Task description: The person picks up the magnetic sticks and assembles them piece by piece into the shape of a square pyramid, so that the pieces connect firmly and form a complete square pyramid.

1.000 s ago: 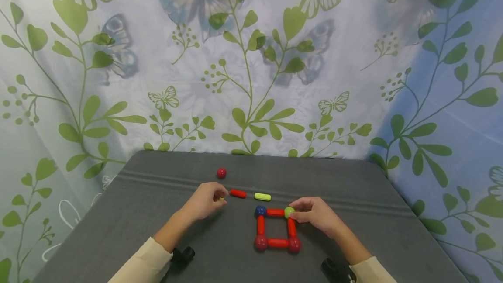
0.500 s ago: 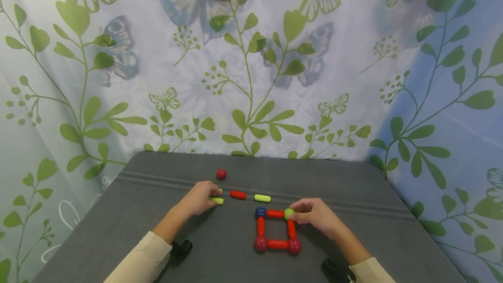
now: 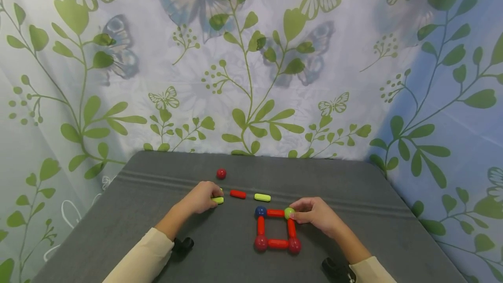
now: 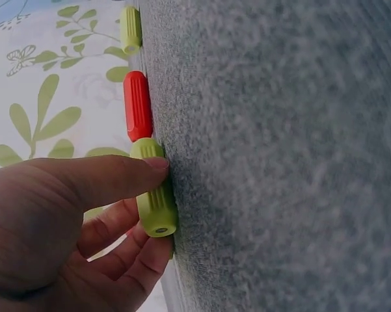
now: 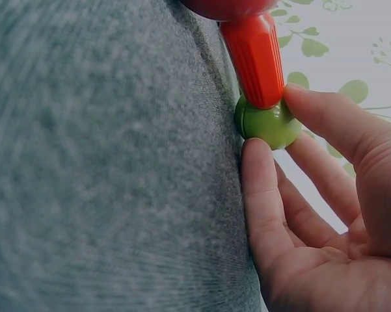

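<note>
My left hand [image 3: 201,197] pinches a yellow-green magnetic rod [image 4: 157,201] low at the table surface, thumb on one side and fingers on the other. Just beyond its fingers, the edge of another yellow-green piece [image 3: 221,190] shows, mostly hidden. My right hand [image 3: 316,215] holds a green ball [image 5: 273,123] between thumb and fingertips. That ball forms the far right corner of a flat square of red rods [image 3: 278,244]. A blue ball [image 3: 260,211] makes the far left corner, and two dark red balls [image 3: 261,243] the near corners.
A loose red rod [image 3: 238,194] and a yellow-green rod [image 3: 262,197] lie beyond the square. Farther back sits a red ball [image 3: 221,174]. The grey table [image 3: 334,178] ends at a leaf-patterned curtain [image 3: 251,77].
My left hand has drawn back slightly to the left, and its fingers have come down around a yellow-green rod. My right hand stays on the green ball; the square keeps its place.
</note>
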`<state>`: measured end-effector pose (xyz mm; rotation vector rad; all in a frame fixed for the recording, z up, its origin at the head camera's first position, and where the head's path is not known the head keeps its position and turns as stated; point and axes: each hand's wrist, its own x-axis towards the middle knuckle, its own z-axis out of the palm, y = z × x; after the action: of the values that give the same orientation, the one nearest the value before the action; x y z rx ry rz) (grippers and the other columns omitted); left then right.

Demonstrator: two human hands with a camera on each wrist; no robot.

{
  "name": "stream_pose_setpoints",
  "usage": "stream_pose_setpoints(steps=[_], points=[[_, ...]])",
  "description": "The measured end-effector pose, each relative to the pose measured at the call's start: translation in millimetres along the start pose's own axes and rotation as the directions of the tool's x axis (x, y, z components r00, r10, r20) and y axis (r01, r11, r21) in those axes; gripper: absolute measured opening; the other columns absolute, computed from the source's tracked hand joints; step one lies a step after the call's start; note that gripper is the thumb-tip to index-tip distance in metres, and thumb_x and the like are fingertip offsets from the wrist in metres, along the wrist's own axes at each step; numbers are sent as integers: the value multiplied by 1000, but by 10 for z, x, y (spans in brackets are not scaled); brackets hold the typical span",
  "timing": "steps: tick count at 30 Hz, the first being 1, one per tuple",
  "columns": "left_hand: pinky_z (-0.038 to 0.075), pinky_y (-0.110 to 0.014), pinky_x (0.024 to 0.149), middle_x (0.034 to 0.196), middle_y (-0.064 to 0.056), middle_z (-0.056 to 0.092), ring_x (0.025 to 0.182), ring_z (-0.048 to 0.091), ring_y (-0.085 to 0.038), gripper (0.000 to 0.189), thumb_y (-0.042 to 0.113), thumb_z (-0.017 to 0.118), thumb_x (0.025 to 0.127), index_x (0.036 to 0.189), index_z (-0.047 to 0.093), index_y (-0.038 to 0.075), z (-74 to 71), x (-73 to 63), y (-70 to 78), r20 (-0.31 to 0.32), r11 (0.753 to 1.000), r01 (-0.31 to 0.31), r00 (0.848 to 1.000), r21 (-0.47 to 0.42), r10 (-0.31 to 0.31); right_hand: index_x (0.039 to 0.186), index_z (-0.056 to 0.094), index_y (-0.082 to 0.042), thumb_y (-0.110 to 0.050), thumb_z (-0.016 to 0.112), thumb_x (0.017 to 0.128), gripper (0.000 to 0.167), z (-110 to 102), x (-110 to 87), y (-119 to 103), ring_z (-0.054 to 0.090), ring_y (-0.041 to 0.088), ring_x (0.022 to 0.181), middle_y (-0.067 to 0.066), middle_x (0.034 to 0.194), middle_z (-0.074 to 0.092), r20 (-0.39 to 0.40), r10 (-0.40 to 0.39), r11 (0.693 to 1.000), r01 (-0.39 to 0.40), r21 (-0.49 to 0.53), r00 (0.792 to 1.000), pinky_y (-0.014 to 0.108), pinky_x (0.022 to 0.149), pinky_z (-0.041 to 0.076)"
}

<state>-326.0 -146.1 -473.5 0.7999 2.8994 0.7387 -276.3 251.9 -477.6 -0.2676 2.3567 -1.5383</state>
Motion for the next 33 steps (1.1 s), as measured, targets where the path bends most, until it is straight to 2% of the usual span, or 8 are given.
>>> stream_pose_setpoints(steps=[4,11,15,20,22,25,30,33], points=[[56,-35,76,90,0,73,81,64,-12,22,-2,80,83,102,79,7,12,-13,49,14,1000,-4,1000,-22,4,118,74,-1,-21,82,88,36,2,-3,2,70,16,84,7,103,74,-1,6,1000,-6,-2,1000,30,74,60],[55,-35,77,93,-1,72,84,64,-13,22,2,79,86,106,76,8,41,-71,171,18,992,-7,1000,-125,9,118,74,-1,-22,82,88,37,-8,2,-3,69,18,86,6,104,75,5,-3,1000,3,-1,1000,31,75,60],[54,-32,76,94,2,72,84,63,-10,21,5,79,87,107,76,11,74,-95,212,16,983,-15,1000,-184,18,118,74,-2,-22,82,88,37,-15,13,6,69,17,87,6,104,75,5,5,1000,-5,1,1000,31,76,60],[55,-25,76,93,5,71,84,64,-8,20,9,80,88,106,75,15,147,-124,271,-21,961,-48,999,-273,44,118,74,-2,-23,83,87,38,-27,30,39,70,18,87,6,105,75,5,-1,1000,1,3,1000,31,75,60],[55,-24,76,94,5,70,84,64,-8,20,11,80,89,107,74,16,182,-143,320,-28,944,-56,998,-327,49,118,74,-2,-23,83,87,38,-30,32,49,70,17,86,6,105,75,7,-5,1000,5,7,1000,30,75,60],[56,-24,77,95,3,70,86,65,-10,22,14,80,89,110,74,16,231,-173,422,-28,903,-72,997,-423,66,118,74,-1,-22,83,87,38,-30,35,55,71,17,87,6,104,75,10,-7,1000,7,21,1000,30,76,61],[57,-24,80,99,-2,73,89,68,-11,24,13,81,88,111,73,14,298,-216,622,-21,818,-96,995,-567,102,119,73,1,-20,83,87,39,-26,39,54,72,18,89,6,103,74,15,-8,999,8,40,1000,31,78,62],[58,-24,80,101,-4,74,91,70,-11,24,10,81,88,110,72,13,325,-233,732,-9,764,-79,995,-640,96,119,73,0,-21,83,87,39,-25,37,47,72,18,89,6,104,74,14,-9,999,9,34,1000,31,78,62]])
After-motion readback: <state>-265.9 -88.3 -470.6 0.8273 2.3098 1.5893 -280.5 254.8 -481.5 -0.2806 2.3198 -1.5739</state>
